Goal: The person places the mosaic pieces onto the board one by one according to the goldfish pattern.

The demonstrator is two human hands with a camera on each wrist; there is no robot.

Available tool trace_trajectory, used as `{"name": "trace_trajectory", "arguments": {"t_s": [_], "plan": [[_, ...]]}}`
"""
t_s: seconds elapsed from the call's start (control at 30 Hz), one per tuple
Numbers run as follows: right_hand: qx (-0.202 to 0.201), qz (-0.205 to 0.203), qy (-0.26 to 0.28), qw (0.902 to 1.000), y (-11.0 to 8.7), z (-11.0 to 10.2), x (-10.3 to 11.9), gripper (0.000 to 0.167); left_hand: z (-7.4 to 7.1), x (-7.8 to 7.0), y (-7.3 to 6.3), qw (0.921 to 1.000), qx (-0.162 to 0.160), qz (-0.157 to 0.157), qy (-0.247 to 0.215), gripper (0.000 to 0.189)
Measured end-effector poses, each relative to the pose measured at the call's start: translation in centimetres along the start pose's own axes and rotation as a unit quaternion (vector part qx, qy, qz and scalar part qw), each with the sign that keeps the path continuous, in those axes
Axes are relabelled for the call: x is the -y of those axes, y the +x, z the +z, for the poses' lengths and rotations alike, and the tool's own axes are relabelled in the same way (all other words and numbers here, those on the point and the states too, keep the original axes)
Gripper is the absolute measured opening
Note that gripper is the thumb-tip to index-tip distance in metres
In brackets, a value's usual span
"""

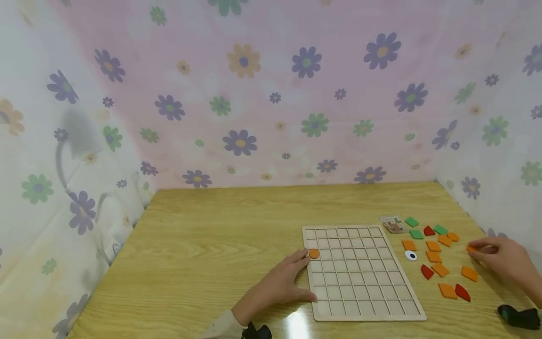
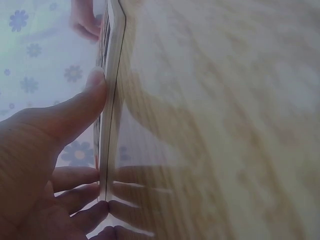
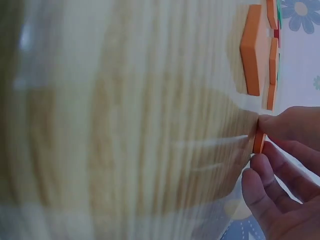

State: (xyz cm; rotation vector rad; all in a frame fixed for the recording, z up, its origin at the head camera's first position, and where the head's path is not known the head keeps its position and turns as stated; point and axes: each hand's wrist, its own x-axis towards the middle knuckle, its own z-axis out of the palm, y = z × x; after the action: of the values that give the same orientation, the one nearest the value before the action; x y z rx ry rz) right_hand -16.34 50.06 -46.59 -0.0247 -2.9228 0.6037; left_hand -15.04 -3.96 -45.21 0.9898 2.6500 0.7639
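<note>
Curtained tabletop booth, flowered cloth [image 1: 271,113] on 3 sides, wood-grain table [image 1: 203,235]

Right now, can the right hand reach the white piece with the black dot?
Probably yes: nothing covers the white piece, and only flat tiles lie between it and the right hand. That hand pinches an orange piece, though, so it may need freeing first.

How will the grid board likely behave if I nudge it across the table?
The grid board is probably stiff: it looks thin, but its edges run straight. It may slide readily, as the table looks glossy, though the left hand touching its left edge might steady it. The orange disc lies flat on it and could shift if it tilts.
</note>
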Motion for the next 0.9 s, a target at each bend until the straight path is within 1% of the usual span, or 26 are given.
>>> {"name": "trace_trajectory", "arguments": {"t_s": [0.17, 0.33, 0.47, 0.67, 0.73, 0.9], "plan": [[-0.004, -0.005, -0.01, 0.9999, 0.2, 0.0, 0.6, 0.022, 0.2, 0.0, -0.1, 1.0, 0.0, -0.002, 0.001, 0.092], [-0.009, -0.009, 0.004, 0.9999, 0.0, 0.2, 1.5, 0.024, 0.3, 0.1, -0.1, 1.0, 0.0, -0.002, 0.003, 0.092], [-0.016, -0.016, 0.031, 0.9993, -0.1, 0.3, 2.7, 0.026, 0.2, 0.1, -0.1, 1.0, -0.002, 0.001, 0.003, 0.093], [-0.008, -0.016, 0.029, 0.9994, 0.1, 0.5, 4.8, 0.03, 0.2, 0.1, 0.0, 1.0, -0.001, 0.002, 0.001, 0.092], [-0.007, -0.026, 0.035, 0.999, 0.0, 0.6, 5.5, 0.029, 0.3, 0.1, 0.0, 1.0, -0.002, 0.003, 0.005, 0.092], [-0.02, -0.077, 0.084, 0.9933, -0.2, 0.9, 7.6, 0.019, 0.2, 0.2, 0.1, 1.0, -0.003, 0.001, 0.006, 0.091]]}}
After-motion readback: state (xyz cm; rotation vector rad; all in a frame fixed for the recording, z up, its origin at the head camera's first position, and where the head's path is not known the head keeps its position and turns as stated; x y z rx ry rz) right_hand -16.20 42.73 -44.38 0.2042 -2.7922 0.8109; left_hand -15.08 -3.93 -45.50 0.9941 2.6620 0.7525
